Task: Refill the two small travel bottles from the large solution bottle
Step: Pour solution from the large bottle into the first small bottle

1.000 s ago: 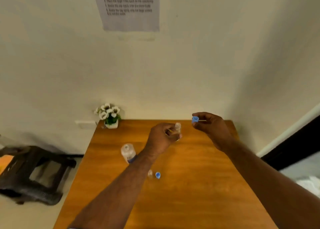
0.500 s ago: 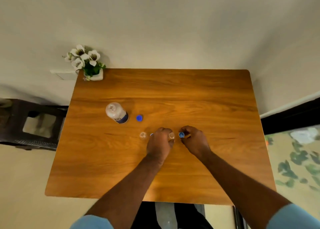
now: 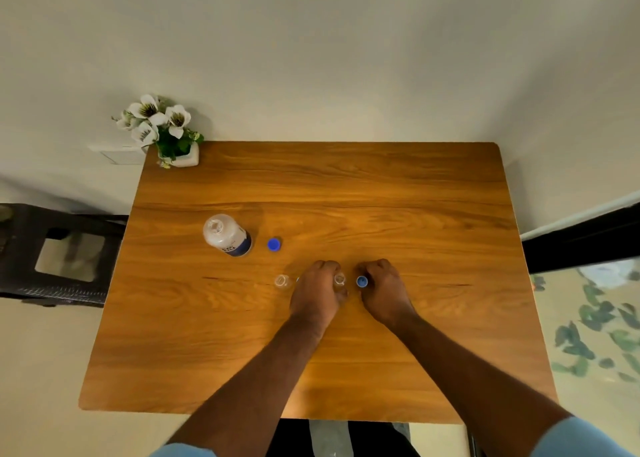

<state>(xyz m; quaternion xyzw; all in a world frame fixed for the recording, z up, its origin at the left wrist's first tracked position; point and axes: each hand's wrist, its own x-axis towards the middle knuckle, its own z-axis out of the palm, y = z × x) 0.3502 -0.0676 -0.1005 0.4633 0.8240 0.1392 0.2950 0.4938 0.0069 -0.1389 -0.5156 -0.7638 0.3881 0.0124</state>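
Observation:
The large solution bottle (image 3: 227, 235) stands uncapped at the table's left middle, its blue cap (image 3: 274, 244) lying just to its right. My left hand (image 3: 318, 292) is closed around a small clear travel bottle (image 3: 339, 279) standing on the table. My right hand (image 3: 382, 288) pinches that bottle's small blue cap (image 3: 362, 281) just to the right of it. The second travel bottle (image 3: 282, 281) stands open to the left of my left hand, with a sliver of blue showing beside it.
A wooden table (image 3: 381, 197) against a pale wall carries a small white pot of white flowers (image 3: 162, 127) at its back left corner. A dark stool (image 3: 55, 249) stands to the table's left. A patterned floor lies to the right.
Both hands came down from mid-air to the tabletop with the small bottle and cap, and the view tilted down. Over the last half second they hardly moved.

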